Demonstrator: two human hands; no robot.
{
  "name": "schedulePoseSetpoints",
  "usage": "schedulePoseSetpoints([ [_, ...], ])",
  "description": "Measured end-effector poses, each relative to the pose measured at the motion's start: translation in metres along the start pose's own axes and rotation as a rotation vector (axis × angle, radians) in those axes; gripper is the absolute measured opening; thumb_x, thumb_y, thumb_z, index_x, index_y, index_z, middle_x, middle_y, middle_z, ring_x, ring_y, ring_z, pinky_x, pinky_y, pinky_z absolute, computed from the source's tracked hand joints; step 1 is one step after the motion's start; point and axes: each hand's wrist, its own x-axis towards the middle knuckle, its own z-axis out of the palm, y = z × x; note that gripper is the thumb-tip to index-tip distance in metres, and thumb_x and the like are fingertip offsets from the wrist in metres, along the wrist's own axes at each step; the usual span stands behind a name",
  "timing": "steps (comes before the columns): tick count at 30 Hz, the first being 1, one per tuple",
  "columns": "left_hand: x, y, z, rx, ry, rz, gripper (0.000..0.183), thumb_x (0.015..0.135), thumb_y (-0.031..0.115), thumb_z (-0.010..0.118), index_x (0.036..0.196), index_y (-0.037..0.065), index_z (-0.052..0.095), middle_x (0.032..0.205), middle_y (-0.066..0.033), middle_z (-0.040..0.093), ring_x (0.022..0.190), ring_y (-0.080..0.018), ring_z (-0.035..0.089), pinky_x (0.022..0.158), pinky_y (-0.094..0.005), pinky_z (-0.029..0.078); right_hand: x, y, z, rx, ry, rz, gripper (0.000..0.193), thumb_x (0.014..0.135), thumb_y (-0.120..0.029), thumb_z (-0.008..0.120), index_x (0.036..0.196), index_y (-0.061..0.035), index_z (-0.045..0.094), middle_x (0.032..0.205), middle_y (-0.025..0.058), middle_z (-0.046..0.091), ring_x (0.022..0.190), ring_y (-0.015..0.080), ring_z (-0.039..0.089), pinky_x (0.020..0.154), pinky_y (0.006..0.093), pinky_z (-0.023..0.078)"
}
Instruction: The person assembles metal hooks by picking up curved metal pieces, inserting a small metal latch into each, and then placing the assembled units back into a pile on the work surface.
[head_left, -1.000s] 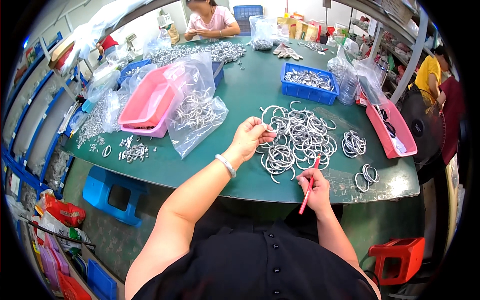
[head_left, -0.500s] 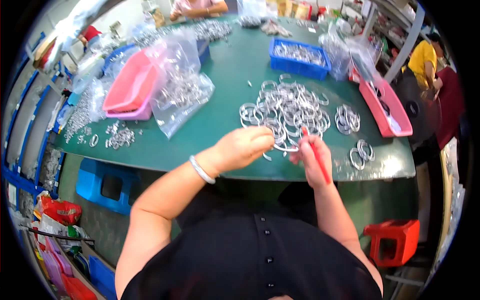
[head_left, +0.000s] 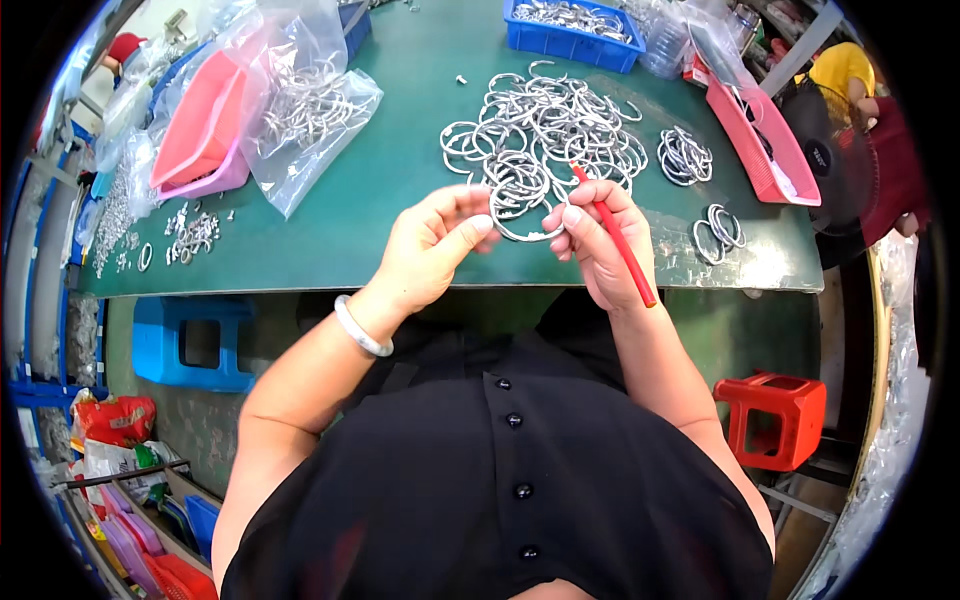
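Note:
A thin silver metal ring (head_left: 528, 238) is held up at the near edge of a heap of similar rings (head_left: 570, 120). My right hand (head_left: 612, 240) pinches the ring's right side between thumb and finger. The same hand has a slim red pencil-like stick (head_left: 626, 252) lying across it, tip toward the heap. At the ring's left side is my left hand (head_left: 430, 245), with curled, slightly blurred fingers and the thumb closed at its edge. A pale bangle (head_left: 360, 328) circles my left wrist.
Two smaller ring groups, a bunch (head_left: 685, 157) and a few rings (head_left: 718, 233), lie right of the heap. Around are a blue bin of parts (head_left: 575, 40), pink baskets (head_left: 765, 150), a clear bag (head_left: 310, 115), small parts (head_left: 190, 235), and stools (head_left: 770, 420). A person in yellow (head_left: 840, 75) is at right.
My view has tipped lower, so the table things sit higher in the picture. My left hand has turned, its thumb now showing; the ring between my hands is seen more fully.

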Motion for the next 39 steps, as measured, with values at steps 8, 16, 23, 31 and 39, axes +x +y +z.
schedulePoseSetpoints([
  [8, -0.011, -0.001, 0.009, -0.246, 0.118, -0.154, 0.026, 0.086, 0.009, 0.05, 0.11, -0.001, 0.046, 0.087, -0.0081, 0.059, 0.074, -0.0131, 0.058, 0.065, -0.0243, 0.048, -0.002, 0.008, 0.003, -0.025, -0.016, 0.005, 0.011, 0.084, -0.005, 0.052, 0.094, -0.0024, 0.047, 0.081, 0.0117, 0.061, 0.065, 0.0135, 0.057, 0.057, 0.0243, 0.047],
  [16, -0.012, 0.004, 0.008, -0.144, 0.129, -0.078, 0.024, 0.085, 0.007, 0.051, 0.108, 0.0, 0.047, 0.085, -0.0066, 0.059, 0.072, -0.0114, 0.057, 0.065, -0.023, 0.047, -0.003, 0.014, -0.001, -0.045, -0.071, 0.02, 0.01, 0.087, -0.006, 0.046, 0.097, -0.0037, 0.046, 0.084, 0.0136, 0.06, 0.067, 0.0151, 0.058, 0.06, 0.0244, 0.047],
  [23, -0.01, 0.001, 0.008, -0.139, 0.134, -0.062, 0.024, 0.085, 0.006, 0.051, 0.108, 0.0, 0.047, 0.085, -0.0067, 0.06, 0.072, -0.0115, 0.057, 0.065, -0.0232, 0.047, -0.004, 0.014, -0.003, -0.096, -0.09, -0.012, 0.011, 0.087, -0.004, 0.046, 0.097, -0.0028, 0.046, 0.086, 0.014, 0.06, 0.068, 0.015, 0.059, 0.061, 0.0242, 0.047],
  [31, -0.013, 0.001, 0.008, -0.186, 0.121, -0.055, 0.023, 0.087, 0.007, 0.048, 0.109, -0.001, 0.048, 0.086, -0.0075, 0.06, 0.074, -0.0121, 0.058, 0.067, -0.0244, 0.048, -0.006, 0.014, -0.002, -0.129, -0.071, -0.034, 0.01, 0.085, -0.001, 0.047, 0.095, -0.0019, 0.047, 0.083, 0.0111, 0.061, 0.068, 0.0128, 0.058, 0.061, 0.0235, 0.046],
  [39, -0.016, 0.001, 0.01, -0.144, 0.115, -0.02, 0.027, 0.085, 0.006, 0.05, 0.111, -0.001, 0.047, 0.088, -0.0072, 0.059, 0.076, -0.0125, 0.057, 0.068, -0.0245, 0.048, -0.009, 0.014, 0.0, -0.177, -0.059, -0.038, 0.01, 0.085, 0.0, 0.047, 0.094, -0.0026, 0.047, 0.083, 0.009, 0.061, 0.068, 0.0114, 0.057, 0.062, 0.0228, 0.045],
])
